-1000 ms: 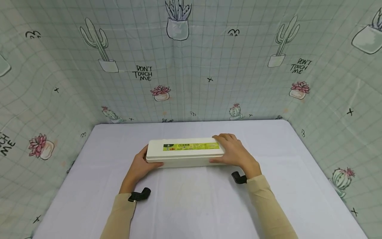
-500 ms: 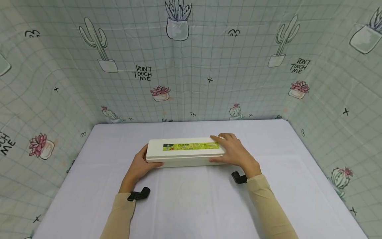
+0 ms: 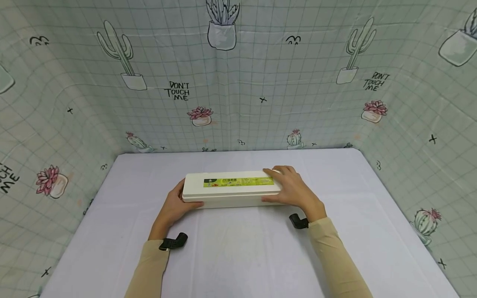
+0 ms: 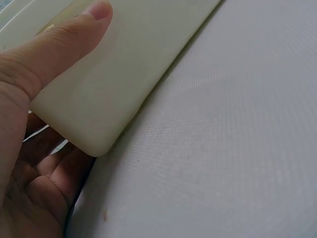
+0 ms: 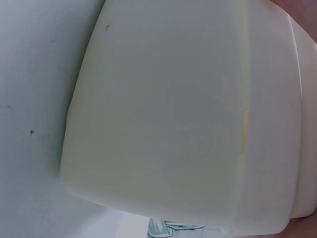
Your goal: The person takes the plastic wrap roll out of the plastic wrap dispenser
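Cactus-print cloth [image 3: 238, 74] behind a white table [image 3: 238, 256]

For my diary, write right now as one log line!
left hand: grips white box, left end | right hand: grips its right end | label: on box's top

a white box [image 3: 231, 192] bears a yellow-green label [image 3: 238, 182], with beige sleeves [image 3: 335, 256], black cameras [image 3: 175, 242], white cloth [image 3: 238, 256] and a pale green gridded curtain [image 3: 238, 74] printed with cacti [image 3: 123, 54], pink succulents [image 3: 200, 112] and black lettering [image 3: 179, 92]
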`<state>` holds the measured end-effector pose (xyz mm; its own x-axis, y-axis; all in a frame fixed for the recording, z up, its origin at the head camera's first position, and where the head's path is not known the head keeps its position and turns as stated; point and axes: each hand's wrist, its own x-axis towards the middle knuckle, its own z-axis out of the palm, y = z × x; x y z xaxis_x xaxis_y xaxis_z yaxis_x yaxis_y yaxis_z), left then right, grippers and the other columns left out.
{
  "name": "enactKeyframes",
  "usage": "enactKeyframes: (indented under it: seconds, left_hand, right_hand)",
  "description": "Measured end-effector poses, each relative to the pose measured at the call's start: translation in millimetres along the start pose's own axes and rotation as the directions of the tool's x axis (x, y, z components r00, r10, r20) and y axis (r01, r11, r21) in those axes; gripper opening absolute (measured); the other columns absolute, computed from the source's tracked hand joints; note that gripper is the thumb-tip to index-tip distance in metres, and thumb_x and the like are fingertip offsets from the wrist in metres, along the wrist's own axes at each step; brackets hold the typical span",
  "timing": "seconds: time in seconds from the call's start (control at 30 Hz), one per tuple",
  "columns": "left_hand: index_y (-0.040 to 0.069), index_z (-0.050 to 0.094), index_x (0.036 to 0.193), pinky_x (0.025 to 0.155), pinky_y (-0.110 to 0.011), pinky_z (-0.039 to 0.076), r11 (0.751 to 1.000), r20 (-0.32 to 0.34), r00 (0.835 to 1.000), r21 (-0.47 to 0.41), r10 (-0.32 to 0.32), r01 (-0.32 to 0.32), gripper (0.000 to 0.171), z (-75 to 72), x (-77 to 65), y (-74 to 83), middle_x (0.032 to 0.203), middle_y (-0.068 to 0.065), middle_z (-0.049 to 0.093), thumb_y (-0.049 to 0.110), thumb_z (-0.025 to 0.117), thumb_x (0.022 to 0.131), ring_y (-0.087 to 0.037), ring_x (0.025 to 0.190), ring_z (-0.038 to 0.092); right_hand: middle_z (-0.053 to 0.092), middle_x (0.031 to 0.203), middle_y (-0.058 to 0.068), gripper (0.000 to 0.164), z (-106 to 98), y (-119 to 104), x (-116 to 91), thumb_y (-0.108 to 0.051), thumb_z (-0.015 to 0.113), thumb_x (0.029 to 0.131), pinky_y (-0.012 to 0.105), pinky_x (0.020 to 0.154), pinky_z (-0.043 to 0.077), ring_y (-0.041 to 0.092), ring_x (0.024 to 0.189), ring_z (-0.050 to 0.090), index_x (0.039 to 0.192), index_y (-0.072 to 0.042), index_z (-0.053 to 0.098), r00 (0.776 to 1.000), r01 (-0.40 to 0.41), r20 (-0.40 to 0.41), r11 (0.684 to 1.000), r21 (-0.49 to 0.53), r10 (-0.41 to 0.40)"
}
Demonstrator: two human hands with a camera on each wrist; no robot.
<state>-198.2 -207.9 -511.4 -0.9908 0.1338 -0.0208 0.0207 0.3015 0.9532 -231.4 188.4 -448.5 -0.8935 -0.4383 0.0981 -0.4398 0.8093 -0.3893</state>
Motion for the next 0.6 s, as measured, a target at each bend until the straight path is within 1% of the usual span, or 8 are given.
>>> enactKeyframes:
  seconds: [0.47,0.6]
  left_hand:
    - [0.009,0.021,0.165,0.119,-0.053,0.034,1.000,0.000,1.000,-0.015,-0.004,0.004,0.114,0.7,-0.6,1.0,0.161,-0.016,0.041,0.017,0.093,0.077,-0.035,0.145,0.044]
    - [0.008,0.020,0.165,0.119,-0.054,0.034,1.000,0.003,1.000,-0.006,0.007,-0.007,0.114,0.9,-0.9,0.4,0.160,-0.017,0.042,0.016,0.092,0.078,-0.036,0.144,0.044]
  right_hand:
    - [0.052,0.149,0.016,0.093,0.4,0.3,-0.7,-0.066,0.083,0.075,0.064,0.112,0.035,0.042,0.141,0.041,0.153,-0.025,0.052,1.000,0.004,-0.006,1.000,-0.007,-0.004]
    - [0.052,0.149,0.016,0.094,1.3,1.0,-0.6,-0.067,0.083,0.074,0.064,0.112,0.036,0.042,0.141,0.041,0.153,-0.025,0.052,1.000,0.007,-0.007,1.000,-0.013,-0.007]
